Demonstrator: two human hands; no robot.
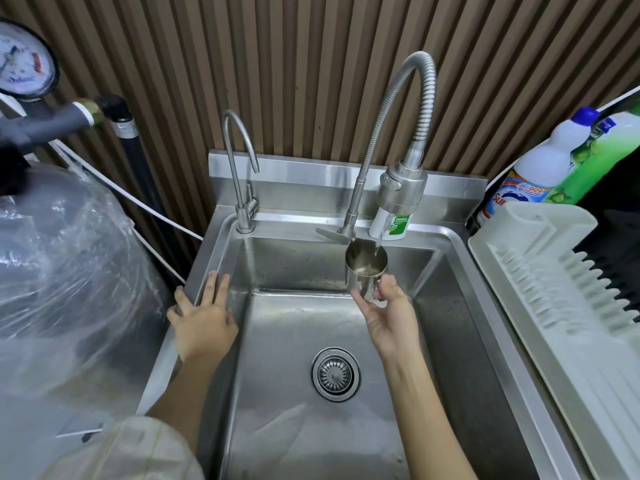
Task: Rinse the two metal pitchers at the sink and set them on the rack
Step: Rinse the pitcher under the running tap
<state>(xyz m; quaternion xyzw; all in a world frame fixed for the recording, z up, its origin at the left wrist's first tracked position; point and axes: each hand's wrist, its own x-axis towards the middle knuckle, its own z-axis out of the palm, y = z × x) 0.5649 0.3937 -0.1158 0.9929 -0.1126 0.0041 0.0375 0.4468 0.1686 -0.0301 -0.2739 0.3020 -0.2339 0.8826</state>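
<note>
Right hand (386,311) grips metal pitcher (366,268) low on its body, fingers curled round it, holding it upright over sink (277,327) under running spray faucet (401,188). Left hand (202,315) well apart, fingers spread flat on sink's left rim, holding nothing. White rack (561,292) sits to the right.

Left hand (202,318) lies flat, fingers straight and spread; right hand (388,311) is raised, palm up, fingers curled in a grip.

The right hand (388,313) holds a small shiny metal pitcher (365,268) under the coiled steel faucet's (401,188) stream. The left hand (202,317) rests flat on the stainless sink's rim (207,268).
</note>
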